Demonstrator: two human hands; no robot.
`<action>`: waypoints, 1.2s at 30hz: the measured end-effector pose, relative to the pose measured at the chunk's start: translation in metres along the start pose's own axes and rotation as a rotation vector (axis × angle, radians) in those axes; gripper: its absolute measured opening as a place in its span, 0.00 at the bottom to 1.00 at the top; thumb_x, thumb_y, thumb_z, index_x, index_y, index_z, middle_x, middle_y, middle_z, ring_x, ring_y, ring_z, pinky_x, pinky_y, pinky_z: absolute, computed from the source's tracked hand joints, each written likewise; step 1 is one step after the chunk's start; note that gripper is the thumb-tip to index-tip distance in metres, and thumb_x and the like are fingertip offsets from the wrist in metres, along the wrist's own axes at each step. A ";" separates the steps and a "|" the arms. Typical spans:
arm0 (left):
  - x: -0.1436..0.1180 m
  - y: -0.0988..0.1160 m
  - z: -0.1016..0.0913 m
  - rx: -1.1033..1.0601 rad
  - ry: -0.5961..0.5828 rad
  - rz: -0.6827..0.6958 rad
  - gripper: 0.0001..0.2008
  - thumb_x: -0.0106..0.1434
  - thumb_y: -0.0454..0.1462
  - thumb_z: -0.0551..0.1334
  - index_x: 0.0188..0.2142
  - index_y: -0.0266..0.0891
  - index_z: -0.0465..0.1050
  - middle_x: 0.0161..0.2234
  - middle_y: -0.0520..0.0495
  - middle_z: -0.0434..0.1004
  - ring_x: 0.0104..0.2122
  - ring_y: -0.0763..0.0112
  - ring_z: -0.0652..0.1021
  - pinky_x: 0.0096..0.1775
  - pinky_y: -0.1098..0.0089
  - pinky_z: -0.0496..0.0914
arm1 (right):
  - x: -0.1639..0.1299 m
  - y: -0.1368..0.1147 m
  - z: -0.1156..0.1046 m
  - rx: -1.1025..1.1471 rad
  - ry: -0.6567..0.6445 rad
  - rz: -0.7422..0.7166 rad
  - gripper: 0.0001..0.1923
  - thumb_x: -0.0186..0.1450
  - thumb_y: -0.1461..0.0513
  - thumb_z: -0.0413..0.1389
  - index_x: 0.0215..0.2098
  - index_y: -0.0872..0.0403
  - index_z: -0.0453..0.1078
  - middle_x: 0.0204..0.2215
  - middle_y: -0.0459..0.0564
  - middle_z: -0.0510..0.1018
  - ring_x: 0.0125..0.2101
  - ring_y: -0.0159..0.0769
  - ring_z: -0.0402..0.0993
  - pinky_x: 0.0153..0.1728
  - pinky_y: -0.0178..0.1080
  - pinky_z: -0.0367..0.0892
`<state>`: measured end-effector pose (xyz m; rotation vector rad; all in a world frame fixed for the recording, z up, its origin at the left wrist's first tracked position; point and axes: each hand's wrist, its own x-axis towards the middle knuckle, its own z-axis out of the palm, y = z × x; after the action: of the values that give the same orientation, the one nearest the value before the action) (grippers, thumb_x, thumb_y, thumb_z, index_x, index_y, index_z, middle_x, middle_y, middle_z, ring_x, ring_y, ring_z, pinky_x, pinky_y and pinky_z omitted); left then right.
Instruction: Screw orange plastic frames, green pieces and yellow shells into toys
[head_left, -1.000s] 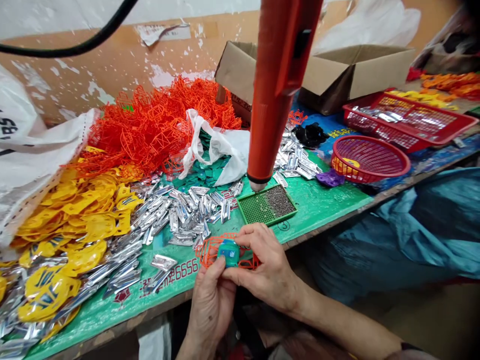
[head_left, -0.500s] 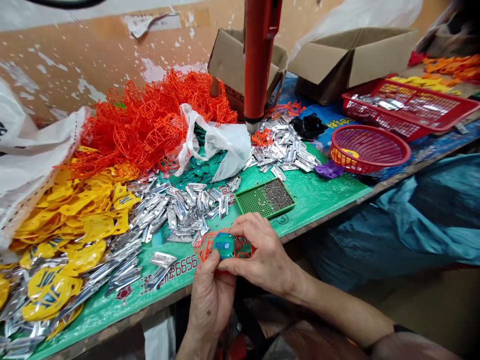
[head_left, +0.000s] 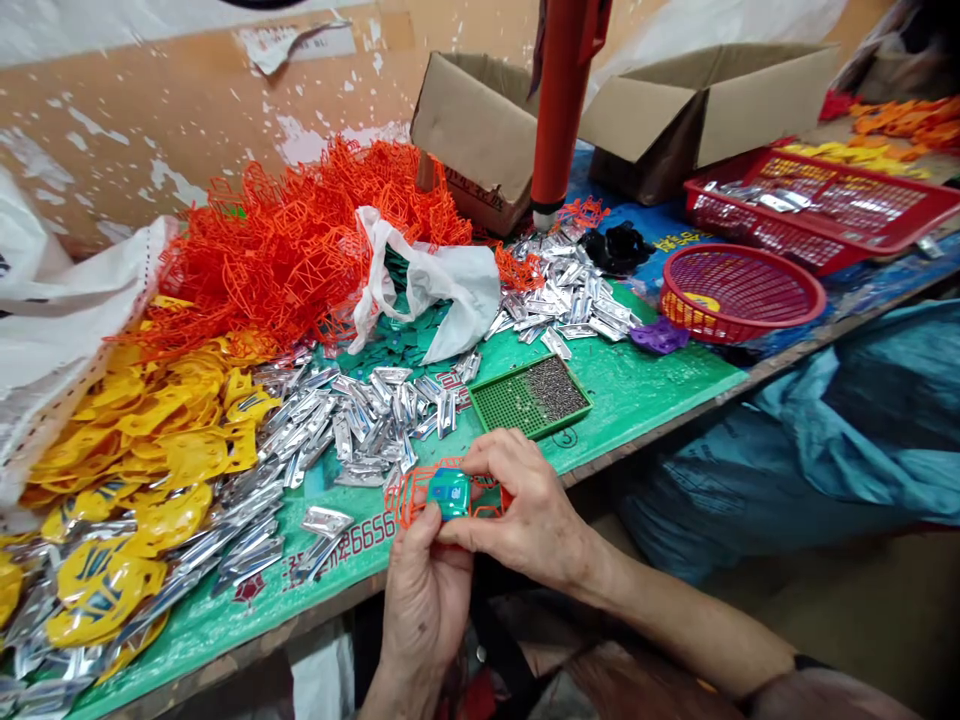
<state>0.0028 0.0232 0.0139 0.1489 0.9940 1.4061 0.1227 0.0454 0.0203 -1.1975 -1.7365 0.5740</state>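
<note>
Both hands, left hand and right hand, pinch an orange frame with blue-green piece between fingertips, above the worktop edge.

The scene is seen from one head-worn camera only, directed forward and down, close above the green-covered work table near its front edge.

bright, even light falls from above, leaving only soft, short shadows on the green tabletop. the silver pieces throw small sharp glints. under the tabletop edge, toward 6 o'clock, the scene goes dim. wide-lens distortion bends the tabletop's edge and stretches things at 9 and 3 o'clock. the hanging red tool at 12 o'clock looks slightly soft; the centre is sharp.
</note>
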 end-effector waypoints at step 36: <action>-0.002 -0.003 -0.003 0.081 -0.172 0.010 0.11 0.52 0.34 0.70 0.38 0.37 0.79 0.38 0.46 0.82 0.37 0.68 0.80 0.41 0.71 0.75 | -0.020 -0.001 -0.001 0.185 0.000 0.101 0.18 0.54 0.69 0.62 0.43 0.55 0.71 0.40 0.52 0.72 0.42 0.40 0.68 0.44 0.44 0.67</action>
<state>0.0039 0.0198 0.0110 0.3303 0.9082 1.3389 0.1254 0.0271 0.0127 -1.1577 -1.5918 0.7777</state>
